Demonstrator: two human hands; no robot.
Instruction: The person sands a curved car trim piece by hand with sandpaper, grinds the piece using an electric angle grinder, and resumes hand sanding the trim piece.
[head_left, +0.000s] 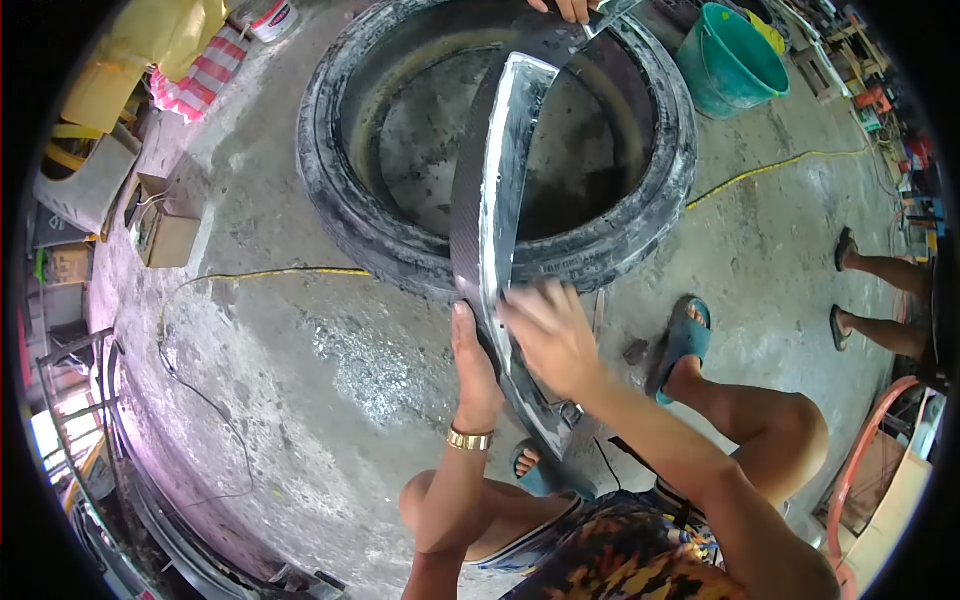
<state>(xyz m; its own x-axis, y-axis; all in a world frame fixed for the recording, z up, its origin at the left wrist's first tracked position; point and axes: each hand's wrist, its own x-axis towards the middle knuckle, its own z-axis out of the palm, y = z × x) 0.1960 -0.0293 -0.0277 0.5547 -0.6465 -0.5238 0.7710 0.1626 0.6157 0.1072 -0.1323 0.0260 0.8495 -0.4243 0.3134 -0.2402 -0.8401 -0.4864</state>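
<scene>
A long, curved dark strip (467, 225) with a woven carbon-like surface and a white-smeared edge runs from over the tire down toward my lap. My left hand (476, 375), with a gold band at its wrist, grips the strip's left side near its lower half. My right hand (548, 338) is over the strip's right side, its fingers blurred by motion. Whether it holds anything cannot be seen. Under the strip's upper part lies a worn black tire (335, 215), flat on the floor.
Another person's hand (568, 8) is at the tire's far side. A green bucket (735, 65) stands at the upper right. A yellow cable (760, 173) crosses the concrete floor. At left sits a cardboard box (168, 235). Another person's legs (890, 275) show at right.
</scene>
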